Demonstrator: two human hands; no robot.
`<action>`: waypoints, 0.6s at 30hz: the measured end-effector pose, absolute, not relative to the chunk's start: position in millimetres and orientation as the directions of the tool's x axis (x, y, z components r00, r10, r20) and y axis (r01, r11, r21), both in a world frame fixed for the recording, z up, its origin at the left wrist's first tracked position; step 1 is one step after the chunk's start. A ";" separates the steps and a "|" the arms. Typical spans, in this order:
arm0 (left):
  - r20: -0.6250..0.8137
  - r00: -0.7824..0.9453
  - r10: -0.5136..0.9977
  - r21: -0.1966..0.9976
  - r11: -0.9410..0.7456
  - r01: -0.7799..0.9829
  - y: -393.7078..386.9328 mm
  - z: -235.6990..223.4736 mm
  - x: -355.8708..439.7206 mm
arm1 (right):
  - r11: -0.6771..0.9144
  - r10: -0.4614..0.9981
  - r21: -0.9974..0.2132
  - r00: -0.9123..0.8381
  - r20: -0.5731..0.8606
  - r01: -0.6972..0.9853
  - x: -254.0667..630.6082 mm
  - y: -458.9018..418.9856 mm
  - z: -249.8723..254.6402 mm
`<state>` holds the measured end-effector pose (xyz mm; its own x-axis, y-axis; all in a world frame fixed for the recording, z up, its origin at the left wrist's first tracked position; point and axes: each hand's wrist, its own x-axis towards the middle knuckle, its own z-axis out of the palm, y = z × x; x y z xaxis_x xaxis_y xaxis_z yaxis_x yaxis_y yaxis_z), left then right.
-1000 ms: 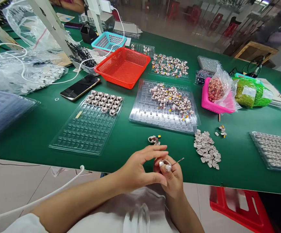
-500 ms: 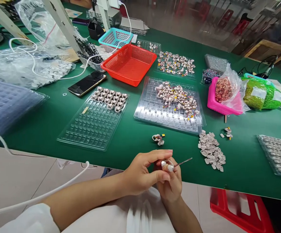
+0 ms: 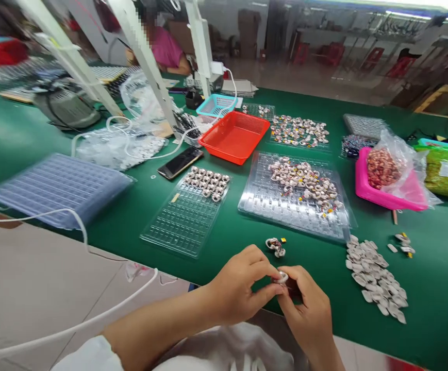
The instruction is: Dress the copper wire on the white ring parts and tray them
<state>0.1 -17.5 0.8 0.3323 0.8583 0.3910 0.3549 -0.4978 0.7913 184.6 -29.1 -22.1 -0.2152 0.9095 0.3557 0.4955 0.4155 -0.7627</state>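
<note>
In front of my body, above the table's near edge, my left hand point(image 3: 243, 286) pinches a small white ring-shaped part point(image 3: 282, 278) between thumb and fingers. My right hand point(image 3: 307, 309) grips the same part from the other side, its thumb and index finger closed. Fingertips cover much of the part. Just beyond my hands lies a similar white part with wires and a yellow tab point(image 3: 276, 246). A heap of small flat off-white pieces point(image 3: 376, 278) lies to the right of my right hand.
A clear tray point(image 3: 177, 226) partly filled with shiny round parts lies left, near a phone point(image 3: 180, 163). Stacked trays point(image 3: 254, 201) bear wired parts. Beyond stand a red basket point(image 3: 234, 136) and a pink basket point(image 3: 392, 196). A person in pink point(image 3: 167, 49) sits across the table.
My view has tilted up and swung left. My right hand has come round to the part's right side. The thin rod that stuck out by the right hand no longer shows clearly.
</note>
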 end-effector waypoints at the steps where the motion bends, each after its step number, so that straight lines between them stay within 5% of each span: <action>1: 0.375 0.366 0.852 0.776 -0.504 0.380 -16.8 3.2 -2.2 | 0.435 0.900 -0.741 -0.217 0.378 0.511 182.3 -27.6 -23.6; 5: 0.322 0.401 0.858 0.709 -0.499 0.499 -7.1 11.7 -20.4 | 0.515 0.857 -0.680 -0.290 0.426 0.522 171.1 -20.4 -25.2; 13: 0.262 -0.101 0.960 0.539 -0.059 0.840 62.8 13.4 -136.5 | 0.513 0.858 -0.686 -0.323 0.399 0.516 182.4 -14.6 -29.6; 18: 0.176 -0.135 0.975 0.406 0.053 0.912 89.2 -7.3 -179.6 | 0.508 0.861 -0.666 -0.330 0.387 0.546 196.7 -14.7 -36.4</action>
<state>-179.6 89.2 -7.3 -0.1351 0.9750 0.1763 0.9123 0.0530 0.4060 196.7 -14.7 -36.4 -0.3296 0.8612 0.3869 0.5462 0.5082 -0.6659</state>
